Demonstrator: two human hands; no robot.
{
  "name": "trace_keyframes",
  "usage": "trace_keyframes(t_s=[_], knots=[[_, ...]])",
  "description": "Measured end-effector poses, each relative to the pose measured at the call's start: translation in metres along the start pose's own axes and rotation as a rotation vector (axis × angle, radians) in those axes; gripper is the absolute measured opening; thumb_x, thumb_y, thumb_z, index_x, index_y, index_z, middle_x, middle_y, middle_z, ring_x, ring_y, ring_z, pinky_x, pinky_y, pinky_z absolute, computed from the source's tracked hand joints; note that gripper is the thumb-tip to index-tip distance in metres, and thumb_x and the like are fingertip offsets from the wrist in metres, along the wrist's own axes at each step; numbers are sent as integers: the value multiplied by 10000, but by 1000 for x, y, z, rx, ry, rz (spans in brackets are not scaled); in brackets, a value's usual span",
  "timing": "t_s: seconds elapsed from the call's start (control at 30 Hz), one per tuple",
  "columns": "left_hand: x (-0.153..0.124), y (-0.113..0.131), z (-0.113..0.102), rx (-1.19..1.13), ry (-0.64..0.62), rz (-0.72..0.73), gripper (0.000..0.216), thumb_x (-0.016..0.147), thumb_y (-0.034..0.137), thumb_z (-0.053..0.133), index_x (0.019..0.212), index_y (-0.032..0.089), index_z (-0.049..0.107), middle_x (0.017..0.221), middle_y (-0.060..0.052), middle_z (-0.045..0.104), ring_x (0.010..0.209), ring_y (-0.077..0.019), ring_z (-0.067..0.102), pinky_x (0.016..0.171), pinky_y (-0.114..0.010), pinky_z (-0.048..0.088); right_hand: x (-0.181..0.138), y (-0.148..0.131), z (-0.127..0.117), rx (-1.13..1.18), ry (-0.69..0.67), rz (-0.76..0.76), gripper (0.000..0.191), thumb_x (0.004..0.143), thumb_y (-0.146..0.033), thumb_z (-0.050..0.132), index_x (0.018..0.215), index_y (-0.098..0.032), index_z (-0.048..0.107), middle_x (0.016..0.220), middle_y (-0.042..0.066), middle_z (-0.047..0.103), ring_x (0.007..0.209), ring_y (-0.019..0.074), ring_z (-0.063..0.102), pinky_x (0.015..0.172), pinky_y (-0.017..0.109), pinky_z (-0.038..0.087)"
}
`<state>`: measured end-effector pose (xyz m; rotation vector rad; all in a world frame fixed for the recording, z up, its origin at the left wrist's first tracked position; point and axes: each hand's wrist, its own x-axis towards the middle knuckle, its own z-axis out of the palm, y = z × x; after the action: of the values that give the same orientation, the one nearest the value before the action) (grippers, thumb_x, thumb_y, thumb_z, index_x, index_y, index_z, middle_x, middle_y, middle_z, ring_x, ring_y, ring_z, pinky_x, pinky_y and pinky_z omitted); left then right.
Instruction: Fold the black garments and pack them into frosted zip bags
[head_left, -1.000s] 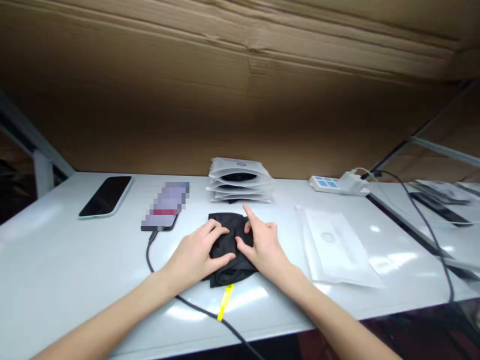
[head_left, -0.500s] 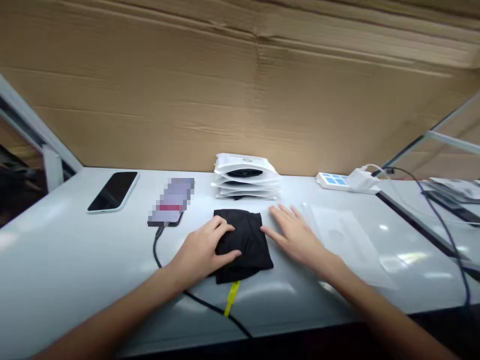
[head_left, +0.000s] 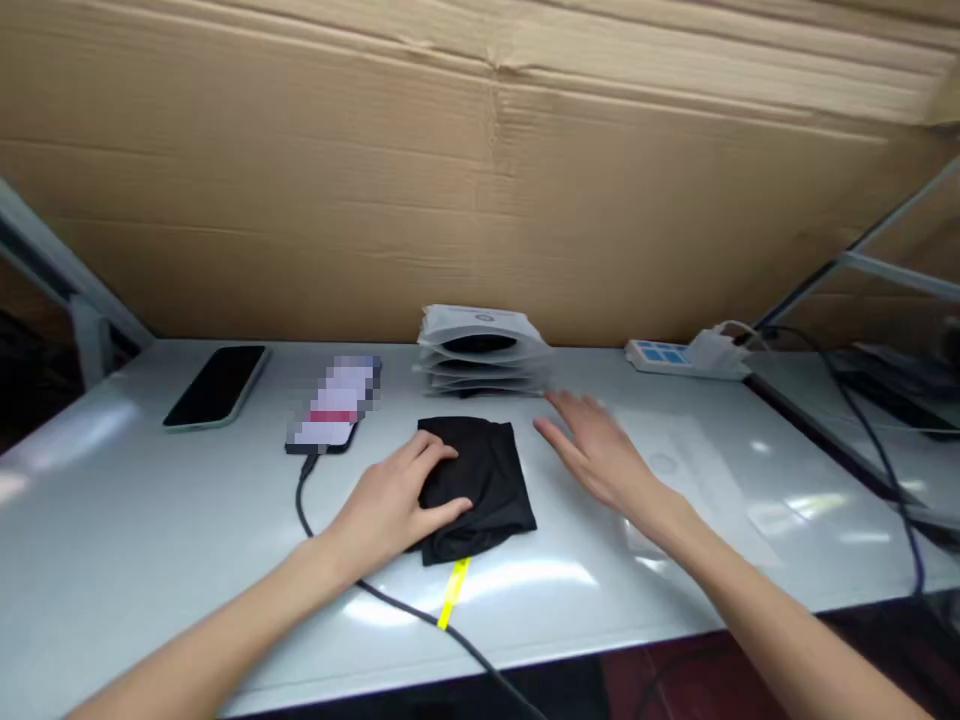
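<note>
Across the back, cardboard (head_left: 300,180), creased near the middle. In front of it, a white table (head_left: 135,560), shiny with glare along the near side. To the right on it, a pale bag (head_left: 697,480) lying flat, just beside the right hand. Towards the back, a stack (head_left: 484,322) of similar bags, gaping at the front with dark contents showing.

Between the hands and nearer than the stack, the folded black cloth (head_left: 487,480), flat on the table, wrinkled, with loose layers at the near edge. On its left side, the left hand (head_left: 397,500), thumb and forefinger spread apart over the fabric; impossible to tell the pose of the fingers behind. Off to its right, touching none of it, the right hand (head_left: 600,450), slightly blurred: fingers close together, thumb apart, gripping nothing.

By judgement, a matter of steadying and flattening. Press lightly with the left hand, spread rather than pinched; stroke outward from the thumb, chasing wrinkles to the edge; square the loose layers without dragging the fold.

Smaller still, a dark phone (head_left: 217,385), a lit phone (head_left: 326,418) and a power strip (head_left: 656,355). Thinnest, a black cord (head_left: 401,603), best kept from under the cloth. Last, a yellow tag (head_left: 453,595), reaching the near edge.
</note>
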<state>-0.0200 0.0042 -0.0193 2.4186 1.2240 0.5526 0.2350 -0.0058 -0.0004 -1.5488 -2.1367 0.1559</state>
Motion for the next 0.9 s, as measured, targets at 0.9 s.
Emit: trace_keyframes(t_s=[0.9], knots=[[-9, 4, -8, 155, -148, 282, 256, 869, 379, 610, 1077, 239, 663, 1050, -48, 660, 917, -201, 647, 716, -282, 503, -76, -11, 3, 598, 639, 606, 200, 781, -388, 621, 862, -218, 553, 806, 1, 591, 771, 187, 590, 703, 318, 473]])
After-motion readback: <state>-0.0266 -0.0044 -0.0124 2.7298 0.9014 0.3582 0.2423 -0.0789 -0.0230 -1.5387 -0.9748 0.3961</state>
